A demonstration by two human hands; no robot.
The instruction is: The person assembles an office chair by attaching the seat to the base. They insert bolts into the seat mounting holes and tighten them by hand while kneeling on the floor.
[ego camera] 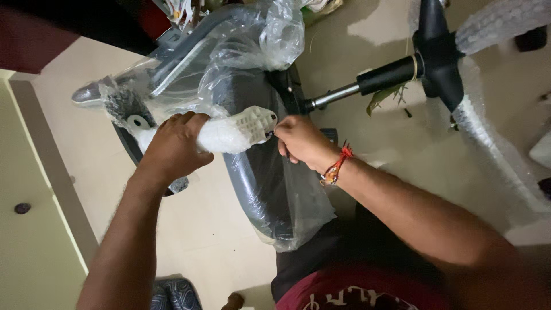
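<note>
pale tiled floor [218, 229] — plastic-wrapped chair parts [252, 74] lying across it.

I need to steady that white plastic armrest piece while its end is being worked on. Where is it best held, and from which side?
Grip the white armrest piece around its wrapped middle, coming from above, as the left hand does. That section is rounded and fits a closed palm, and it leaves the ribbed end free, where the right hand works.

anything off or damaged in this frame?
No damage visible. Oddities: the chair parts remain in loose clear plastic wrap, the wheeled base lies tipped on the floor, and a dry leaf sits beside it. Left hand grips a white armrest piece.
</note>
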